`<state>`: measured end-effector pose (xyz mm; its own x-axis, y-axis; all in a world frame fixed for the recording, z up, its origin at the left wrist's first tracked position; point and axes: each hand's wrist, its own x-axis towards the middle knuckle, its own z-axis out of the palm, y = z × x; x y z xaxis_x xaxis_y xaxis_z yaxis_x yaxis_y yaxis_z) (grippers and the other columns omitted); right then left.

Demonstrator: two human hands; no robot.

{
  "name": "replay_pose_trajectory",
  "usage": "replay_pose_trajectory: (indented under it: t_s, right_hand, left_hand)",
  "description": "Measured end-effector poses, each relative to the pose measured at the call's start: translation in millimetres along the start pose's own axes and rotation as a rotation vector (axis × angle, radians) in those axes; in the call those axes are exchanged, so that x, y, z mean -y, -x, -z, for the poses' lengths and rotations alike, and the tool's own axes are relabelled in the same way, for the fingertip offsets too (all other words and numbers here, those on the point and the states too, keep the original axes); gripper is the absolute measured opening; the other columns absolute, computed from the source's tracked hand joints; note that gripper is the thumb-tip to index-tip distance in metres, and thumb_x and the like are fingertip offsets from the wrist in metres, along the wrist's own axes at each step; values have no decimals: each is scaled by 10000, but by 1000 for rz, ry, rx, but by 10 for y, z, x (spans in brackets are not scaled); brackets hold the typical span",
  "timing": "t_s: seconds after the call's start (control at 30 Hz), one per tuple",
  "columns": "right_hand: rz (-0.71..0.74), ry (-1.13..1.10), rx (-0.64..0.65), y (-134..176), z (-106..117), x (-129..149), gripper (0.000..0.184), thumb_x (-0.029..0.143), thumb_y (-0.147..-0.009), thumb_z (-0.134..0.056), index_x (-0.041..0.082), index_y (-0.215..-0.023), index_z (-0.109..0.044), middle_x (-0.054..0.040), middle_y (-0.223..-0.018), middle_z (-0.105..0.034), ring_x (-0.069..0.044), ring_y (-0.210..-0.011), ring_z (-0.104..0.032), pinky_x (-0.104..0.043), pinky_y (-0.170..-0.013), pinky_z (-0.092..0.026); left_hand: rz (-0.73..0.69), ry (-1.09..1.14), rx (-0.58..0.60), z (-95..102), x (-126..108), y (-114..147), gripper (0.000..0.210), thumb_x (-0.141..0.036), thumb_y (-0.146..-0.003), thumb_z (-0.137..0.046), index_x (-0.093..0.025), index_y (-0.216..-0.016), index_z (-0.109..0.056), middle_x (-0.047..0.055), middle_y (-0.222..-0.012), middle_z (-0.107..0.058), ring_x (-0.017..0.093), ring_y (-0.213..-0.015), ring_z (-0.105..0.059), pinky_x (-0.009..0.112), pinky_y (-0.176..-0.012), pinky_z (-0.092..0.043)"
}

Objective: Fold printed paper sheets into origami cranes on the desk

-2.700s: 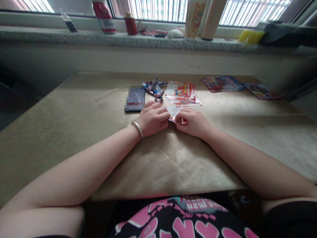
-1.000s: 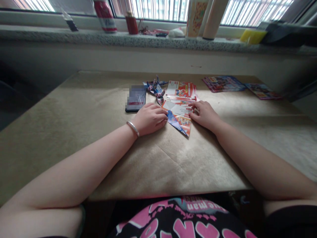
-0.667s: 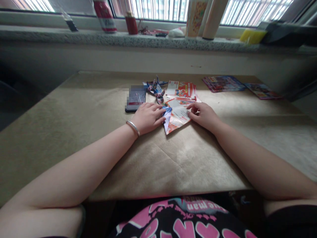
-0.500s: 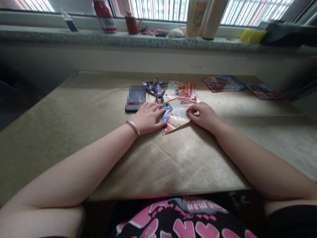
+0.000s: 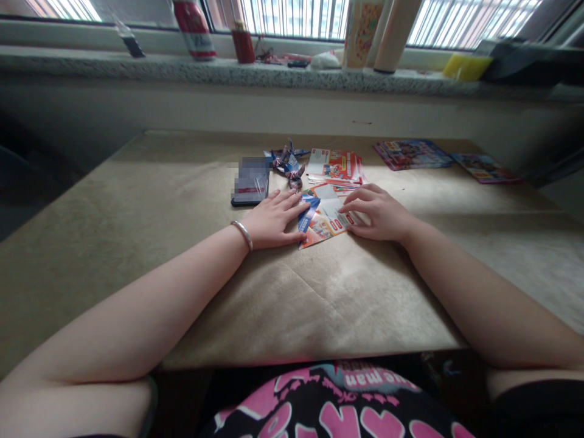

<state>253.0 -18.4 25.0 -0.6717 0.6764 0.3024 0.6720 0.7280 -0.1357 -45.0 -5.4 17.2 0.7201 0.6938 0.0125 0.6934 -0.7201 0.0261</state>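
A sheet of printed paper [image 5: 325,218], orange, white and blue, lies on the table with its left corner folded over. My left hand [image 5: 279,219], a silver bangle at its wrist, rests on the sheet's left side with the fingers spread. On the right edge, my right hand [image 5: 376,213] touches the paper with fingertips and thumb apart. Just beyond the sheet lies a pile of similar red and white printed papers [image 5: 335,165]. Folded blue paper shapes [image 5: 287,161] sit left of that pile. A phone [image 5: 252,180] lies flat beside my left fingers.
Colourful stacks of printed cards or booklets [image 5: 413,154] lie at the table's [image 5: 150,255] far right. Behind, a stone windowsill [image 5: 150,68] holds a drink can [image 5: 194,29], a red bottle [image 5: 243,42], tall cylindrical containers and a yellow object [image 5: 466,67].
My right hand has opened from a pinch and now lies flatter over the sheet's right edge. The right part of the paper has flattened, showing its red labels. My left hand stays nearly still.
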Motion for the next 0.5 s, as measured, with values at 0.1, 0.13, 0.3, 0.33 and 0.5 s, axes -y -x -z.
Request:
replay_pose_trajectory:
  t_s: [0.1, 0.13, 0.3, 0.33, 0.5]
  right_hand:
    - [28, -37, 40, 5, 19, 4, 369, 371, -793, -662, 299, -1154, -683, -61, -1299, -621, -278, -1237, -522, -503, -1087, -371]
    - [39, -50, 50, 6, 22, 3, 394, 367, -782, -676, 299, -1169, -676, -62, -1316, -615, -281, -1249, -520, -510, -1097, -364]
    - [92, -89, 32, 8, 3, -30, 401, 322, -777, -667, 279, -1175, -680, -65, -1301, -640, -275, -1243, -543, -501, -1101, -377]
    - [103, -84, 18, 7, -3, -36, 384, 301, -784, -650, 272, -1165, -685, -65, -1282, -652, -267, -1232, -553, -493, -1100, -383]
    - [141, 2, -7, -11, 16, 15, 277, 274, -822, -588, 263, -1064, -722, -36, -1160, -716, -245, -1173, -590, -459, -1066, -420]
  left_hand:
    - [-32, 8, 12, -20, 25, 5, 945, -756, -827, -493, -177, -1542, -276, 164, -1619, -194, 347, -1508, -149, 517, -1214, -120]
    - [-36, 8, 23, -26, 33, 6, 993, -779, -803, -504, -166, -1546, -263, 174, -1620, -178, 356, -1507, -144, 519, -1214, -115]
    - [-47, 23, 52, -37, 56, 8, 1113, -839, -735, -523, -153, -1557, -221, 192, -1626, -118, 374, -1505, -139, 511, -1214, -111]
    - [-50, 30, 59, -35, 57, 8, 1107, -835, -742, -517, -148, -1557, -220, 195, -1626, -114, 371, -1506, -137, 501, -1215, -122]
    - [-47, 45, 77, -16, 40, 14, 992, -740, -830, -504, -119, -1552, -227, 203, -1619, -147, 345, -1509, -146, 459, -1217, -173]
